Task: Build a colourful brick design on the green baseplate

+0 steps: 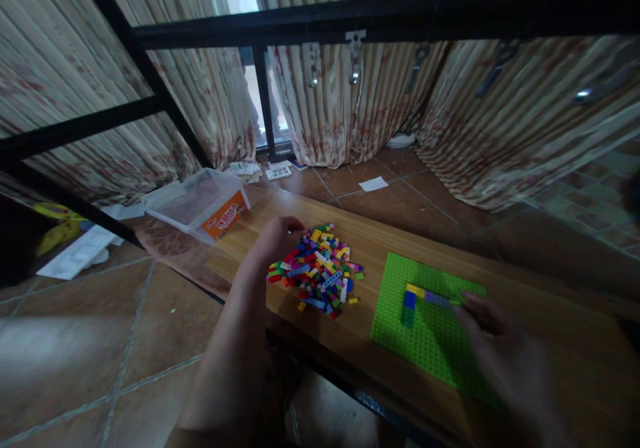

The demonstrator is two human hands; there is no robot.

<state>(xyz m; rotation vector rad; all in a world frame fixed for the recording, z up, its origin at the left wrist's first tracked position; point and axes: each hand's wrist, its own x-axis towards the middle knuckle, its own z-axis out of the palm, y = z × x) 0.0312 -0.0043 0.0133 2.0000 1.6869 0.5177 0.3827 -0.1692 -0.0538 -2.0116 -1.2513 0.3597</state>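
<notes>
My left hand [286, 233] reaches to the back left edge of a heap of loose toy bricks [320, 268] in many colours. Its fingers are curled inward, and whatever is between them is hidden. On the right lies a bright green baseplate [395, 301], where bricks form a corner: a yellow brick [415, 291], a blue brick [410, 299], a dark green brick [408, 317] and a purple-grey brick [436, 299]. At the right end of that row my right hand [500, 348] pinches a small green brick [455, 302] between thumb and fingers. The hand is somewhat blurred.
A clear plastic box [195, 201] with an orange label stands at the far left of the narrow wooden table [365, 235]. Black metal bars [300, 25] with hooks run above, before striped curtains [340, 115]. Papers [373, 184] lie on the tiled floor behind.
</notes>
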